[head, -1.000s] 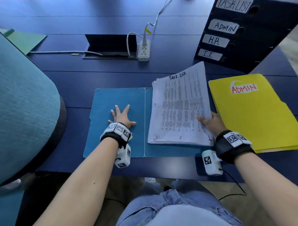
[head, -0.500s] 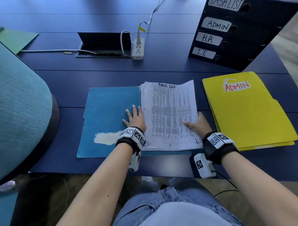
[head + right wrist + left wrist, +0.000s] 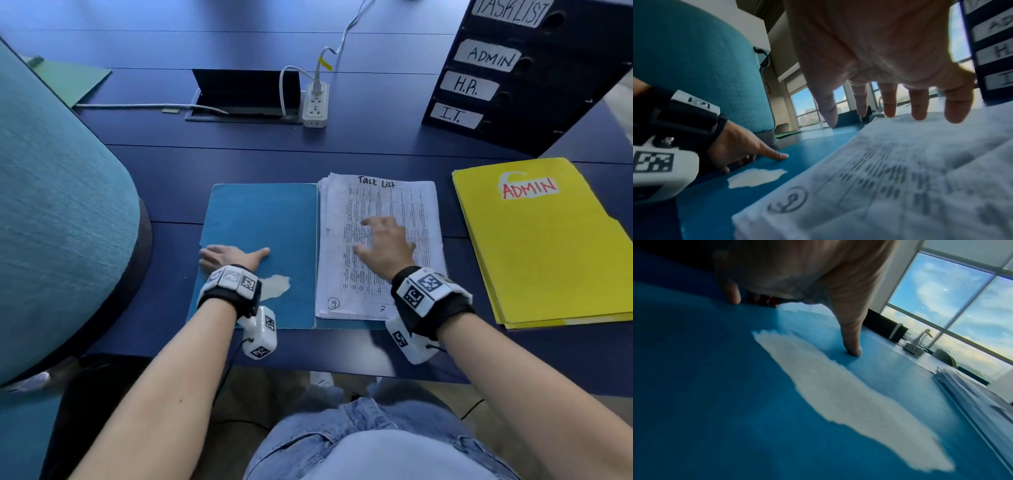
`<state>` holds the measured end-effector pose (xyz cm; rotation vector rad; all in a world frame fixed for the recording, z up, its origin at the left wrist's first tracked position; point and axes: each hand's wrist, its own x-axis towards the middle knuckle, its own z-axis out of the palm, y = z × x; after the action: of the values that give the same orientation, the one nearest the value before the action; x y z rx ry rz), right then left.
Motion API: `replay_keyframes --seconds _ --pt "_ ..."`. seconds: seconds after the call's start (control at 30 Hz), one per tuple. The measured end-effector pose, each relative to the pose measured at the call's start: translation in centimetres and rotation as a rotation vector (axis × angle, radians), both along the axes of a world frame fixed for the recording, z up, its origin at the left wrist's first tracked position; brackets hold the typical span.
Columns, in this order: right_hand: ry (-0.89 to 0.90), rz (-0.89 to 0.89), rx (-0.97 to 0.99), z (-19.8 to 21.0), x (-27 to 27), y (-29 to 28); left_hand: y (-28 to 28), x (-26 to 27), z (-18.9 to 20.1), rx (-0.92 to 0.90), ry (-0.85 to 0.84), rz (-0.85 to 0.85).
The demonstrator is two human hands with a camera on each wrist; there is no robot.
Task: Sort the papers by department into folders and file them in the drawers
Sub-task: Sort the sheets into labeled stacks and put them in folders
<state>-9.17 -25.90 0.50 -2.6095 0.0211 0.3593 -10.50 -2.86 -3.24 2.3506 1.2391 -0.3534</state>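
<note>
An open blue folder (image 3: 260,226) lies in front of me on the dark blue table. A stack of papers (image 3: 414,209) headed "Task List" rests flat on its right half. My left hand (image 3: 233,255) is at the left flap's outer edge, thumb (image 3: 851,340) pressed on top, fingertips curled at the edge. My right hand (image 3: 380,243) lies spread over the stack (image 3: 920,186) with straight fingers (image 3: 888,104), holding nothing. A yellow folder marked ADMIN (image 3: 548,253) lies to the right. Behind it stands the black drawer unit (image 3: 555,102), labelled TASKLIST, ADMIN, H.R., I.T.
A teal chair back (image 3: 58,205) crowds the left side. A white power strip (image 3: 315,104) with cables and an open cable hatch (image 3: 245,92) sit behind the blue folder. A green folder (image 3: 73,78) lies far left. A torn white patch (image 3: 275,286) marks the blue flap.
The paper stack came down flat onto the folder's right half. My right hand moved from its right edge onto its top. My left hand slid from the spine to the flap's left edge.
</note>
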Motion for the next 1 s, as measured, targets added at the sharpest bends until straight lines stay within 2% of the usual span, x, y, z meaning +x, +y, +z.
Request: replay_keyframes --seconds 0.1,0.2,0.3,0.43,0.57,0.7,0.8,0.87,0.93,1.0 --pt "0.100 0.093 -0.041 -1.0 -0.8 3.2 2.3 -1.2 -0.3 0.043 0.027 0.116" --pt "0.198 0.163 -0.124 -2.3 -1.6 4.8 3.2 -1.8 -0.6 0.068 -0.030 0.136" --pt "0.188 0.223 -0.218 -3.1 -2.0 5.2 3.6 -1.7 -0.3 0.052 -0.033 0.134" --pt "0.180 0.216 -0.188 -3.2 -1.7 5.2 4.9 -1.8 0.5 0.001 -0.006 0.100" --pt "0.167 0.220 -0.192 -3.1 -1.4 5.0 7.0 -1.4 1.0 -0.257 -0.169 0.079" --pt "0.178 0.244 -0.178 -3.1 -1.3 4.6 6.7 -1.5 3.7 -0.314 -0.439 -0.011" --pt "0.197 0.273 -0.167 -2.8 -1.3 4.2 4.5 -2.7 7.4 -0.497 -0.550 -0.071" --pt "0.227 0.287 -0.138 -2.4 -0.9 3.9 2.3 -3.6 10.3 -0.684 -0.555 -0.155" --pt "0.264 0.265 -0.036 -2.1 -0.3 3.4 0.1 -4.3 12.5 -0.863 -0.526 -0.280" --pt "0.292 0.200 0.199 -1.6 0.4 2.5 -2.3 -4.3 13.7 -0.950 -0.531 -0.348"
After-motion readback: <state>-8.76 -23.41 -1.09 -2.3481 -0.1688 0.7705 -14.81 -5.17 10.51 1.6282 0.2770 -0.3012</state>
